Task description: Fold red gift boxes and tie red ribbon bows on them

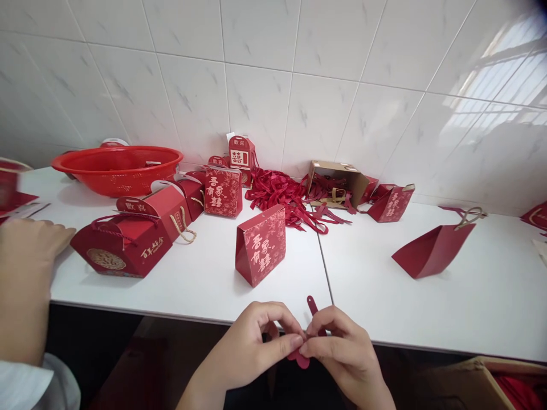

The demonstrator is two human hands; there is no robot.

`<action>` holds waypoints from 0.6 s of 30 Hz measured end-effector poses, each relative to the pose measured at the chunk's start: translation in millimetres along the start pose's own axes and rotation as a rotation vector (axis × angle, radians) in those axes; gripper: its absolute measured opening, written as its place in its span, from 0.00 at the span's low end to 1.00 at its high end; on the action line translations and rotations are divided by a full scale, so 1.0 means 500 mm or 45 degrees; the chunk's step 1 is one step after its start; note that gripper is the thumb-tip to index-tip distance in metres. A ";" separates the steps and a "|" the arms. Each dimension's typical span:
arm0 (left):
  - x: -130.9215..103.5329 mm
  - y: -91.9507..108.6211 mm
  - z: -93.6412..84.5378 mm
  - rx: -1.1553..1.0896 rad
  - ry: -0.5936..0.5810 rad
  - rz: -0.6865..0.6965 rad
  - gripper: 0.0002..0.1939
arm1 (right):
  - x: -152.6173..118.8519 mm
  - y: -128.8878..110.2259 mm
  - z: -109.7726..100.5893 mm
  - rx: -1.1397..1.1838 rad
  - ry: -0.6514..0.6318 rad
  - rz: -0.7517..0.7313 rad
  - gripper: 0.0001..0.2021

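Note:
At the table's front edge, my left hand (254,344) and my right hand (348,350) meet, fingertips pinched together. Both grip a dark red strap (312,306) with a small hole near its rounded upper end. Its lower end shows beneath my fingers, while the middle is hidden by them. Just beyond my hands, a red gift box (260,247) with pale lettering stands upright on the white table (205,267). Further right lies a plain-sided red box (433,250) with a tan loop at its top.
A co-worker's hand (32,245) rests at the left, beside a corded red box (119,247). Behind are a red plastic basket (115,179), a heap of red ribbons (276,191) and a cardboard box (359,185) holding straps. An open carton (465,381) sits below right.

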State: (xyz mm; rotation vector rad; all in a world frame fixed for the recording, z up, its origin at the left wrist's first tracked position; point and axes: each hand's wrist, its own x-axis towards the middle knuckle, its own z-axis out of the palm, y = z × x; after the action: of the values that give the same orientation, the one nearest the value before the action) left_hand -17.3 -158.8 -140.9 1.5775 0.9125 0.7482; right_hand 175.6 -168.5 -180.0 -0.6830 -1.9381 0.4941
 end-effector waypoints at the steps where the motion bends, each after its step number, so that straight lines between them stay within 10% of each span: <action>1: 0.001 0.000 0.002 -0.017 0.017 -0.001 0.07 | 0.002 0.001 0.001 -0.008 -0.003 -0.004 0.12; 11: 0.014 -0.011 0.005 0.165 0.369 0.207 0.07 | 0.026 -0.007 0.048 -0.047 0.281 -0.001 0.12; 18: 0.024 -0.034 -0.003 0.344 0.496 0.747 0.07 | 0.028 0.003 0.072 0.082 0.419 0.105 0.10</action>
State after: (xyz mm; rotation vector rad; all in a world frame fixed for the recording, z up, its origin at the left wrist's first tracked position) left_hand -15.2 -146.2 -157.4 2.0122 0.8512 1.4299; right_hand 138.3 -159.9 -187.0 -0.7545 -1.5846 0.4611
